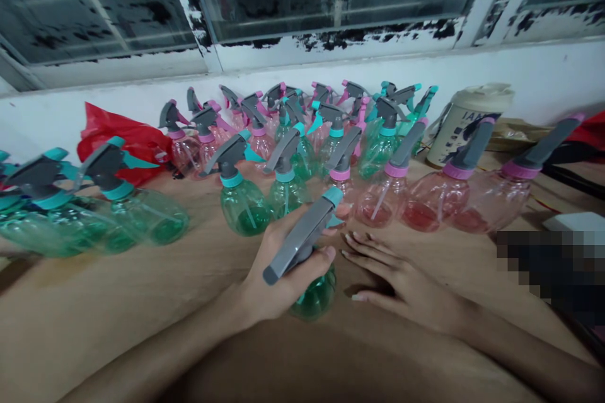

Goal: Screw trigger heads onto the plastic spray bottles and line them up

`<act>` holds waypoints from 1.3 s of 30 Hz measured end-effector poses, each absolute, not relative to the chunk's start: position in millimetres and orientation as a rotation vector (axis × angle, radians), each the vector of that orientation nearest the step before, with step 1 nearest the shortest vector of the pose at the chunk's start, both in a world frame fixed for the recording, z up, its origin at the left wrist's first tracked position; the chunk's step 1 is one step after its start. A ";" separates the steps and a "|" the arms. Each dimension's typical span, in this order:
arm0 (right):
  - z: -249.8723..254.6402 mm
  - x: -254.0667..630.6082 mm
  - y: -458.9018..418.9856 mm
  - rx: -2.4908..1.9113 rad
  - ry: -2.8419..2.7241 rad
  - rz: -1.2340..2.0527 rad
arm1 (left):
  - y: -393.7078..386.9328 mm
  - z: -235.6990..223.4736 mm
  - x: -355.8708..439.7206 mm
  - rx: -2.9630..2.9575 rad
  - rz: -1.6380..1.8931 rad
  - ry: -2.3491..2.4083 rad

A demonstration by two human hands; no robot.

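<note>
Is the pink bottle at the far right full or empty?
Neither: partly filled. The pink bottle shows reddish liquid only near its bottom.

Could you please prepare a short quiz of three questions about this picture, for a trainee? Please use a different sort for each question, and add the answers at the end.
1. Multiple choice: what does the left hand hold?
a) a pink-tinted spray bottle
b) a green-tinted spray bottle
c) a red plastic bag

2. True or false: the right hand is closed around a bottle.

3. Fill in the blank: as seen in the picture, the crumpled red bag by the wall is to the ____ of the printed container.

Key: 1. b; 2. false, it holds nothing and its fingers are extended; 3. left.
</note>
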State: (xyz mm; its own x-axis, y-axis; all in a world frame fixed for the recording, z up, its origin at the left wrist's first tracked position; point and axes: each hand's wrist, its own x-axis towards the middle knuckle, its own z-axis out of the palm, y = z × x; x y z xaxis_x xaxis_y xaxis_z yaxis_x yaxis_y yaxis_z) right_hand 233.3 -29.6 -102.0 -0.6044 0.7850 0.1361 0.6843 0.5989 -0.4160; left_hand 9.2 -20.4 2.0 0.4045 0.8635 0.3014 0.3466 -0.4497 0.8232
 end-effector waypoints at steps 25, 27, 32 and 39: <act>-99.8 233.2 -29.4 -1.182 -2.513 0.496 | -15.0 -0.7 12.4 2.095 1.007 1.127; -100.5 233.2 -29.1 -1.173 -2.499 0.495 | -14.9 -2.7 13.1 2.111 1.028 1.140; -102.9 233.3 -28.8 -1.139 -2.471 0.503 | -14.3 -3.8 14.8 2.125 1.040 1.138; -100.4 232.1 -30.2 -1.138 -2.445 0.520 | -14.4 -4.8 16.2 2.064 1.036 1.147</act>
State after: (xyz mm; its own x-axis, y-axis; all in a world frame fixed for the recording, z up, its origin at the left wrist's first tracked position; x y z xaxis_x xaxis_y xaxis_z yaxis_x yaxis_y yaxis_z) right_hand 232.1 -30.2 -100.4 -0.5929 0.7821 0.1918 0.6364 0.6010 -0.4836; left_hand 16.2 -14.4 -4.8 0.3371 0.8715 0.3561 0.4429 -0.4806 0.7569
